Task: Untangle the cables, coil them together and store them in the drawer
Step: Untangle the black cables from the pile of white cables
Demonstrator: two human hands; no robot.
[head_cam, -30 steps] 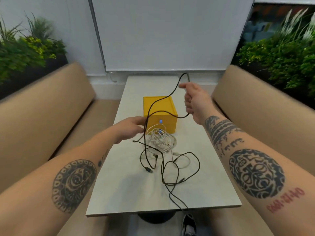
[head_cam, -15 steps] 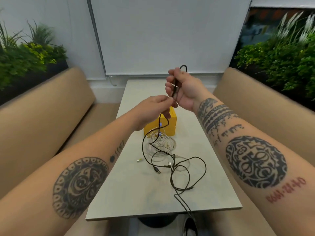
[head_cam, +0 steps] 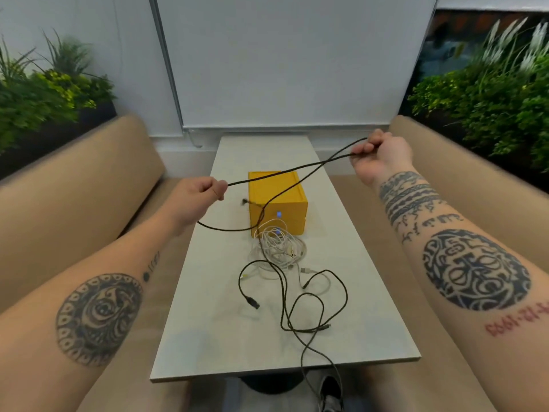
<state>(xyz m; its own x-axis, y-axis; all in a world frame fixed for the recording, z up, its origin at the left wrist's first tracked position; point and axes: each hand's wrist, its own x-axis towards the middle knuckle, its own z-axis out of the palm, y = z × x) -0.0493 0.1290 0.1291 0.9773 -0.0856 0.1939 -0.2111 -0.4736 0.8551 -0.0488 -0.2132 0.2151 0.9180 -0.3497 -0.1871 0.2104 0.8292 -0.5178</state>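
Note:
A black cable (head_cam: pixel 292 169) stretches in the air between my two hands above the table. My left hand (head_cam: pixel 199 195) pinches one part of it at the table's left edge. My right hand (head_cam: pixel 378 156) grips a doubled length of it, higher and to the right. From there the black cable drops past a yellow drawer box (head_cam: pixel 277 200) and loops over the table top, trailing off the near edge. A tangle of white cables (head_cam: pixel 279 248) lies just in front of the box. The drawer looks closed.
The narrow pale table (head_cam: pixel 208 322) stands between two tan benches (head_cam: pixel 68 185). Planters with green plants (head_cam: pixel 487 93) line both sides. A white wall panel stands behind the table. A shoe (head_cam: pixel 329 394) shows below the near edge.
My hands were close together above the box half a second ago. They have now moved apart, left hand down and left, right hand to the right, drawing the black cable taut between them.

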